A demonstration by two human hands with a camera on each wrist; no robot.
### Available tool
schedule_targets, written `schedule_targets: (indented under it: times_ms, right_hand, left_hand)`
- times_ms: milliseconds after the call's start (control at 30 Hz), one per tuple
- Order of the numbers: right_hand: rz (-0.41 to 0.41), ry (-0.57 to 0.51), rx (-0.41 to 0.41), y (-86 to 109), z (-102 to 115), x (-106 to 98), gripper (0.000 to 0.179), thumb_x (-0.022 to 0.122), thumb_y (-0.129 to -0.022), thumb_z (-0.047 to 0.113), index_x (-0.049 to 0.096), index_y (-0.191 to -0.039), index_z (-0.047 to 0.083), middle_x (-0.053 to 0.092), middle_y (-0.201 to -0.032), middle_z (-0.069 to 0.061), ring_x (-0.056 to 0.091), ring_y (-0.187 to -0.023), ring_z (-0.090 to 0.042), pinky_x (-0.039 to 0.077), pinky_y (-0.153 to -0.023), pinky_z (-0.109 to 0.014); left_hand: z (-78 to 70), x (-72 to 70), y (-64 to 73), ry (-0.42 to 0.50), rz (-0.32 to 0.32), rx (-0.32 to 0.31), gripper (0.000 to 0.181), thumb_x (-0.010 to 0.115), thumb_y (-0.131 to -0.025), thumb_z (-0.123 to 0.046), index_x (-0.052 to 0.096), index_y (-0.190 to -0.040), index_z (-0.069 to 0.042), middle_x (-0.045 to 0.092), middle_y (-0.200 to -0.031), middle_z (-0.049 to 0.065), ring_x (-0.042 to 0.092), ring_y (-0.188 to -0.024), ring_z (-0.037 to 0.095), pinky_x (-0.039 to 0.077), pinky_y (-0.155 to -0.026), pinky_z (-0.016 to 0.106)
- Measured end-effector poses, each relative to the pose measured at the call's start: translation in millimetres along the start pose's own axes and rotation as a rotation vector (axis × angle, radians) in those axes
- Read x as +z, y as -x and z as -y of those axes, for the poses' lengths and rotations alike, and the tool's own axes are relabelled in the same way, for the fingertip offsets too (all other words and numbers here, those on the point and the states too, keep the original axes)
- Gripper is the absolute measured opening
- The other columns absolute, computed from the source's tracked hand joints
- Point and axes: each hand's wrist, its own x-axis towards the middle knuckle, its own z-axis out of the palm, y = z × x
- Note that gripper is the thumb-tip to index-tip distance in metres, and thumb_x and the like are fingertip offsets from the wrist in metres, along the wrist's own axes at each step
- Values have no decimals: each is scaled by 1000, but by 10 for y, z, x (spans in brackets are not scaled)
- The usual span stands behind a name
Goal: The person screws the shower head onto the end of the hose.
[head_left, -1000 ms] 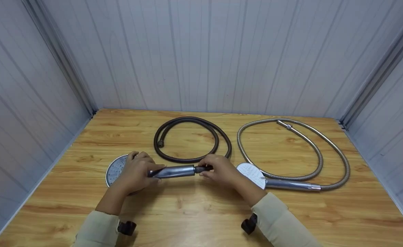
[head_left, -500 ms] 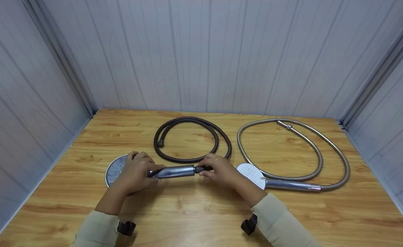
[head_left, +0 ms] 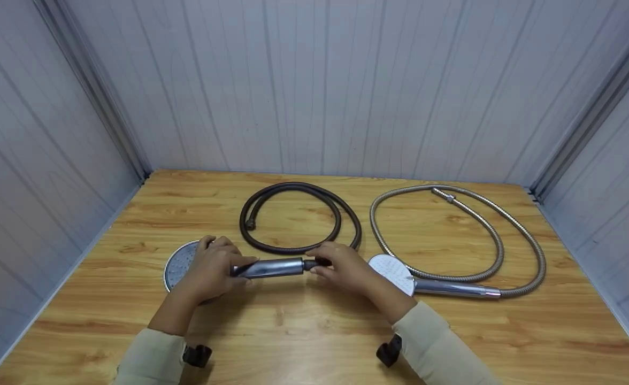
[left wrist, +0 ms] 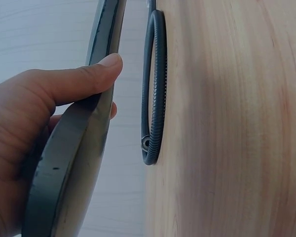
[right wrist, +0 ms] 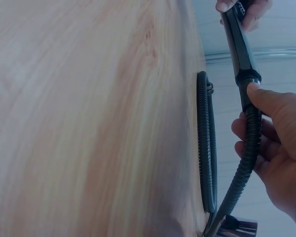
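Note:
My left hand (head_left: pixel 215 270) grips a dark and silver shower head (head_left: pixel 274 267) at the neck, its round spray face (head_left: pixel 179 264) showing to the left of the hand. In the left wrist view the thumb lies along the handle (left wrist: pixel 104 39). My right hand (head_left: pixel 344 267) pinches the end fitting of a black shower hose (right wrist: pixel 244 168) between thumb and fingers, right at the handle's lower end. Handle and fitting stand in one line, above the table. The rest of the black hose lies coiled (head_left: pixel 293 185) behind the hands, with its other end nut (head_left: pixel 251 224) inside the loop.
A second, chrome shower head (head_left: pixel 456 289) with a white face lies to the right on the wooden table (head_left: pixel 304 342), joined to a looped silver hose (head_left: pixel 539 251). Its face is right beside my right wrist. Panel walls (head_left: pixel 325 85) enclose the table at the back and sides.
Both hands keep their places and holds. The right hand's fingers shift slightly at the hose fitting; the shower head stays almost still.

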Motion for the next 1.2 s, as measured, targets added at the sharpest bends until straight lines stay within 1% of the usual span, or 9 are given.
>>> schedule_targets:
  times_ms: [133, 233, 467, 667, 767, 933, 1067, 1200]
  right_hand:
    - [-7, -26, 33, -3, 12, 8, 22, 68, -93, 18, 65, -113, 9, 65, -107, -5, 62, -95, -15, 51, -81, -34]
    - [-11, -22, 39, -8, 15, 15, 16, 67, -94, 20, 68, -106, 10, 65, -102, -1, 60, -91, -12, 51, -79, -32]
    - [-7, -5, 50, -11, 14, 26, 19, 64, -96, 24, 71, -107, 11, 65, -101, 1, 59, -90, -10, 50, -78, -30]
    - [-4, -46, 50, -6, 8, 24, 20, 73, -89, 16, 69, -106, 8, 65, -103, -2, 63, -93, -14, 52, -79, -28]
    - [-16, -32, 24, -2, 5, 25, 21, 75, -86, 11, 67, -105, 7, 63, -104, -3, 63, -93, -16, 52, -80, -28]
    - [-49, -7, -22, 0, -1, 23, 19, 75, -85, 7, 67, -102, 6, 61, -102, -4, 62, -91, -16, 52, -80, -30]
    - [-53, 5, -21, 1, 3, 20, 18, 75, -85, 8, 69, -102, 6, 60, -100, -3, 61, -91, -15, 51, -80, -31]
    - [-56, 8, -18, 6, 3, 21, 22, 75, -86, 9, 69, -107, 5, 61, -102, -5, 62, -93, -16, 52, -82, -32]
  left_hand:
    - [-2, 1, -1, -6, 7, -7, 42, 87, -70, -31, 77, -109, -19, 69, -87, -3, 51, -92, 20, 23, -100, 61]
    - [-2, 3, -3, -7, 11, -12, 42, 88, -70, -31, 77, -109, -19, 69, -87, -4, 50, -92, 20, 23, -100, 61]
    - [-3, 4, -10, -10, 17, -23, 41, 88, -70, -30, 78, -108, -20, 68, -86, -5, 50, -93, 19, 22, -101, 60]
    - [-10, 2, -5, -2, 13, -17, 41, 88, -70, -29, 78, -109, -20, 69, -88, -4, 50, -93, 19, 22, -101, 60]
    - [-13, 2, -5, 10, 14, -22, 41, 88, -70, -28, 77, -109, -20, 69, -88, -4, 50, -92, 18, 21, -102, 61]
    - [-6, 6, -3, 26, 20, -31, 42, 88, -70, -28, 77, -110, -21, 68, -87, -6, 49, -92, 17, 20, -103, 60]
    - [-7, 5, -7, 26, 17, -30, 42, 88, -70, -28, 77, -110, -21, 68, -87, -7, 49, -91, 17, 21, -102, 60]
    - [-9, 9, -13, 24, 13, -23, 42, 88, -70, -28, 77, -109, -21, 68, -86, -6, 49, -91, 17, 22, -102, 59]
